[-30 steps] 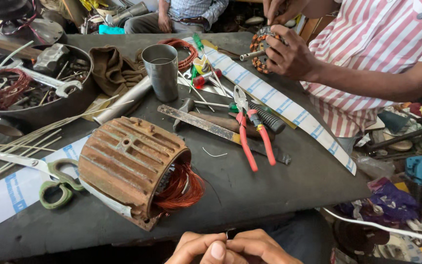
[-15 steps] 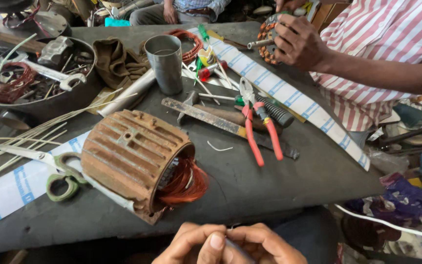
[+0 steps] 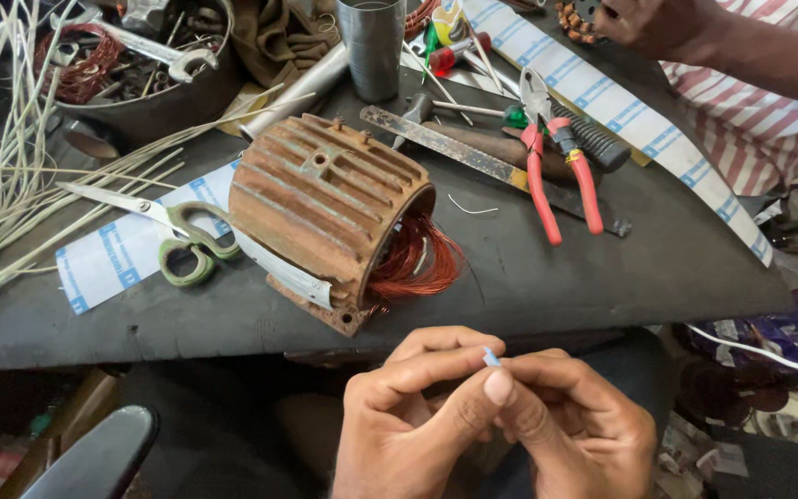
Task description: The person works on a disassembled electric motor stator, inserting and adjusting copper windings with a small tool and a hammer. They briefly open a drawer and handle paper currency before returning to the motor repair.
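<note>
Single head view, looking steeply down, close over hands (image 3: pixel 496 420) at near edge of workbench (image 3: pixel 602 268).

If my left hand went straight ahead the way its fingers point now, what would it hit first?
Your left hand points rightward, fingers already meeting your right hand at the small pale blue piece pinched between them, so it would press into that.

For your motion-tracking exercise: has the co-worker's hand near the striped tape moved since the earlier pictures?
Cannot tell. The co-worker's hand stays above the far end of the striped tape throughout; its shift toward the frame's top matches the whole table, so the camera moved.
</note>
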`<state>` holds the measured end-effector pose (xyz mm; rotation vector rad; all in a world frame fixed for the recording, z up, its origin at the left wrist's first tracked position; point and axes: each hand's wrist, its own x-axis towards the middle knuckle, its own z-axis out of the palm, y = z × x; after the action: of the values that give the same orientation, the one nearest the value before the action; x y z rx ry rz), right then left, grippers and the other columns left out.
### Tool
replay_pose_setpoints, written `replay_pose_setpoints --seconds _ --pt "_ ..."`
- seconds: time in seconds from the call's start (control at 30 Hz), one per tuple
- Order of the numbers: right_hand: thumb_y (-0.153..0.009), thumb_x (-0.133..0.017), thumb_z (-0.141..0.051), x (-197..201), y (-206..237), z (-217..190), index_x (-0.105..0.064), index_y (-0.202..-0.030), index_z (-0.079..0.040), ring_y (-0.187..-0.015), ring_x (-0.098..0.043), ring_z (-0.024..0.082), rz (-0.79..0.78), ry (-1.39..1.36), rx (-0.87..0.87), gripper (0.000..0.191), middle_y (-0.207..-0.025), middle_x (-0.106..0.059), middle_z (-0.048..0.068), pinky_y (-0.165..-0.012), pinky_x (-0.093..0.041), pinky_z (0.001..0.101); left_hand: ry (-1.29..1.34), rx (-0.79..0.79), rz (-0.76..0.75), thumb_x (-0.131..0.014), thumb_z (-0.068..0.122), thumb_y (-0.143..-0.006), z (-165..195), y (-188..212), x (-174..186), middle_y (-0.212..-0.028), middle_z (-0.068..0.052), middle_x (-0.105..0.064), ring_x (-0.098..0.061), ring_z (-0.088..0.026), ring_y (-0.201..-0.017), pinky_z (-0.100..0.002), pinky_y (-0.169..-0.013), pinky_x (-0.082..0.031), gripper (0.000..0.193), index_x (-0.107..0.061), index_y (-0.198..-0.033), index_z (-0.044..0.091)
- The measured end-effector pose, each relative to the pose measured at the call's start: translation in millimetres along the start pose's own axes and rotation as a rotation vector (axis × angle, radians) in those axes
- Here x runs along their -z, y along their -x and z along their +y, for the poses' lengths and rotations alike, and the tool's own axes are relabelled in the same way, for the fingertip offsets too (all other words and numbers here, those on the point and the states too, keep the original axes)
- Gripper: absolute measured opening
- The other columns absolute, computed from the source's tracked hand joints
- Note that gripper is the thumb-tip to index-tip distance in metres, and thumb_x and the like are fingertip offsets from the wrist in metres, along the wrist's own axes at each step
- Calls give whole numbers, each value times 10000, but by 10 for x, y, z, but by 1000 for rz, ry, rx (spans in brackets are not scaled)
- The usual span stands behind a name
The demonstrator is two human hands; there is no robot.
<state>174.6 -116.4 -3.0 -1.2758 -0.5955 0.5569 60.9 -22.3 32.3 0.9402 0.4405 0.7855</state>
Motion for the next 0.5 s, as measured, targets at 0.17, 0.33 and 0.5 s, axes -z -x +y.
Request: replay_pose_setpoints --seconds 0.17,0.33,0.5 --pt "-867 -780 -59 194 51 192 -784 -931 88 -631 -642 129 -5 87 -115 161 -733 -742 127 -544 -492 269 -186 -28 69 -818 14 -824 -1 32 58 -1070 -164 -772 -728 -155 -816 -263 -692 -582 195 -824 -1011 -40" --pt "-820 -801 -46 276 -23 329 -805 -905 87 -698 -754 175 -41 1 -311 157 -761 -801 160 -626 -594 313 -561 -519 39 -868 50 -765 -384 -48 375 -895 -125 -813 -803 -194 -799 -287 -750 -629 148 -832 -902 6" --pt "-830 -789 -48 178 -566 -10 -762 -930 63 -779 -728 199 -327 198 -260 152 -823 -771 159 -689 -586 328 -538 -576 -94 -857 72 -848 -1027 -425 661 -946 -127 -834 -780 -221 -858 -307 -798 -657 119 -829 -960 42"
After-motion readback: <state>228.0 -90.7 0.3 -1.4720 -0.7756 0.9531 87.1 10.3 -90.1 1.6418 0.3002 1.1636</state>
